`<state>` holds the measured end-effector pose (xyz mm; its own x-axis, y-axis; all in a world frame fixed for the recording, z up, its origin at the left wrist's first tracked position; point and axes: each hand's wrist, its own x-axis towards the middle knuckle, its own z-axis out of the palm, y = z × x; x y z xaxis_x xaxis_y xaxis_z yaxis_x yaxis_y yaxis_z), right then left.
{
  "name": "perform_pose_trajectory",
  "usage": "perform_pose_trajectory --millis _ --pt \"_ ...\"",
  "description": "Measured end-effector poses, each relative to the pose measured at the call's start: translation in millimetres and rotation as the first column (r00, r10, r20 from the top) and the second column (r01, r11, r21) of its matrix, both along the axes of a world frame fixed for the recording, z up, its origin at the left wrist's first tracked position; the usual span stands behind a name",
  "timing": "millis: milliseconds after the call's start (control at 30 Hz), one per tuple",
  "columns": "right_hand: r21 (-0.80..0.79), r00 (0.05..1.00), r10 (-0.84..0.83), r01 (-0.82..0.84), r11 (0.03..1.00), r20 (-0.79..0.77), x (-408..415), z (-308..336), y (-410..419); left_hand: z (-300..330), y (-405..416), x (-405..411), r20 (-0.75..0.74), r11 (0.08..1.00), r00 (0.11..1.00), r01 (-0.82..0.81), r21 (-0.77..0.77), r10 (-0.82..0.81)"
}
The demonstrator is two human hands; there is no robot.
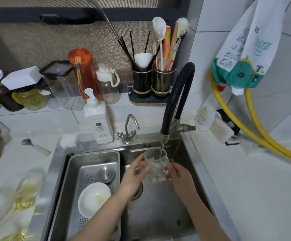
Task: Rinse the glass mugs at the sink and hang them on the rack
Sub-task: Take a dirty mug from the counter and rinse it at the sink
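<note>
Cramped little kitchen corner with white tile and a steel sink [190,214] set into the bench, and the glass mug [156,166] was right where you'd expect: upright under the black faucet [177,96], over the right basin, with a thin stream running into its mouth. Left hand [135,173] had its fingers and thumb curled round the mug's left side, and the right hand [178,174] was gripping the other side, fingers wrapped on the glass, so both were holding it. Looked like the rinse step, mid-fill. Couldn't make out a handle through the water and blur. To the left, a drain tray [96,164] sat in the sink with a white bowl [94,199] in it, and a soap pump bottle [97,119] stood behind. More glassware [28,190] sat blurred on the bench at far left, maybe the next ones. No rack that I could pick out, so I'd guess the next move needs tipping the water out, then finding where it hangs.
</note>
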<state>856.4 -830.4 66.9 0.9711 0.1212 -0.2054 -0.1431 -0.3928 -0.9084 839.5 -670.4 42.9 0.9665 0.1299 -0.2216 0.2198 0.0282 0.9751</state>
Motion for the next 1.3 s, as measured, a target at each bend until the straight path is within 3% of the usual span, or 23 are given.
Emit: perform_pose_trajectory --millis 300,500,733,833,900,1000,1133,1300 --pt "0.093 0.997 0.036 -0.03 0.995 -0.066 -3 4 -5 3 -2 -3 -0.003 0.996 1.0 -0.021 0.082 0.022" --pt "0.312 0.98 -0.01 0.073 0.947 -0.197 -6 6 -11 1 -5 10 -0.049 0.99 0.999 0.02 0.137 -0.014" --pt "0.408 0.943 0.048 0.096 0.908 -0.33 3 3 -6 -6 -3 21 -0.189 0.989 0.977 0.076 -0.128 -0.099" --pt "0.286 0.958 0.005 0.08 0.955 -0.286 14 3 -1 -2 -9 30 -0.205 1.0 0.979 0.009 -0.023 -0.014" --pt "0.066 0.986 -0.01 0.022 0.998 -0.164 24 3 3 2 -14 35 -0.219 0.994 0.973 -0.048 0.103 0.069" --pt "-0.192 0.999 0.048 -0.048 0.98 0.0 34 -5 8 8 -22 40 -0.262 0.981 0.954 -0.101 0.168 0.143" --pt "-0.166 1.0 -0.02 0.019 0.986 -0.008 39 -14 17 15 -24 42 -0.301 0.964 0.927 -0.166 0.209 0.224" --pt "-0.181 1.0 -0.019 0.015 0.983 -0.02 42 -22 15 8 -28 37 -0.346 0.972 0.93 -0.045 0.232 0.126"
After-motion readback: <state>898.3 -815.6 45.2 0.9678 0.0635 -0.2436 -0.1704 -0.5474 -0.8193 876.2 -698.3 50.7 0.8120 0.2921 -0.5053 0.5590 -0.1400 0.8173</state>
